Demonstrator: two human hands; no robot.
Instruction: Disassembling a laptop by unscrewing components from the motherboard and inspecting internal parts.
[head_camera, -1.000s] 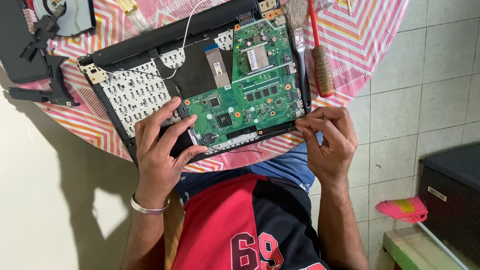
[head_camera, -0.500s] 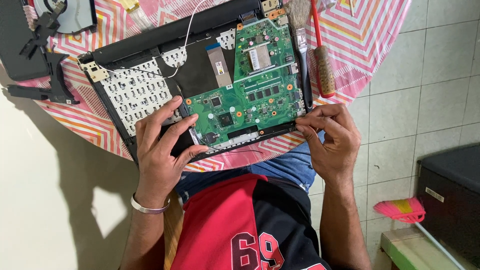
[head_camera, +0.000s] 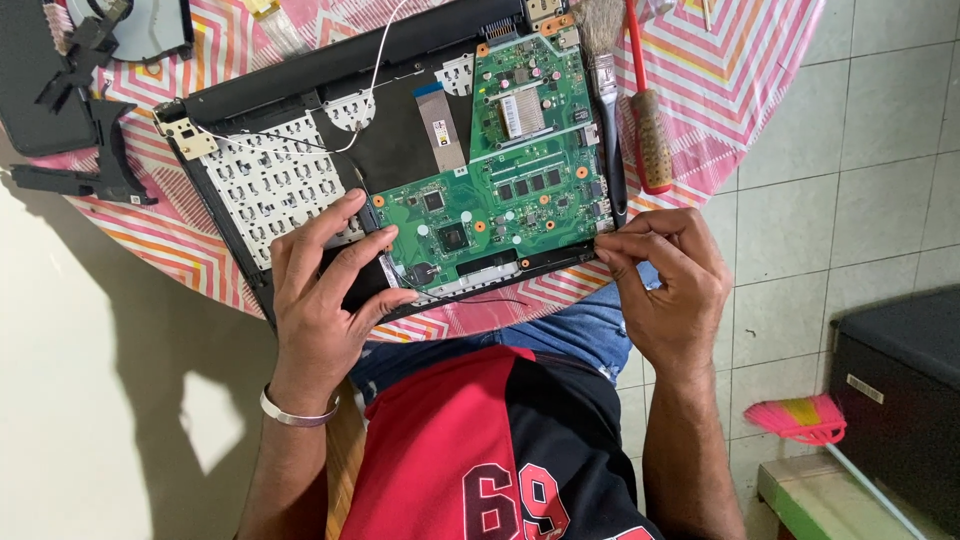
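An opened black laptop base lies on a round table with a pink striped cloth. A green motherboard sits in its right half, beside the white underside of the keyboard. My left hand rests on the near edge of the base, fingers spread and touching the board's left corner. My right hand pinches the board's near right corner with its fingertips. A thin black cable trails along the front edge.
A paintbrush and a red-shafted screwdriver with a wooden handle lie right of the laptop. Black hinge parts and a disc drive sit at the table's left. A pink broom and a black box stand on the tiled floor.
Both hands have stayed at the near edge of the laptop. The fingers of my right hand have shifted slightly at the board's corner. The view has moved a little.
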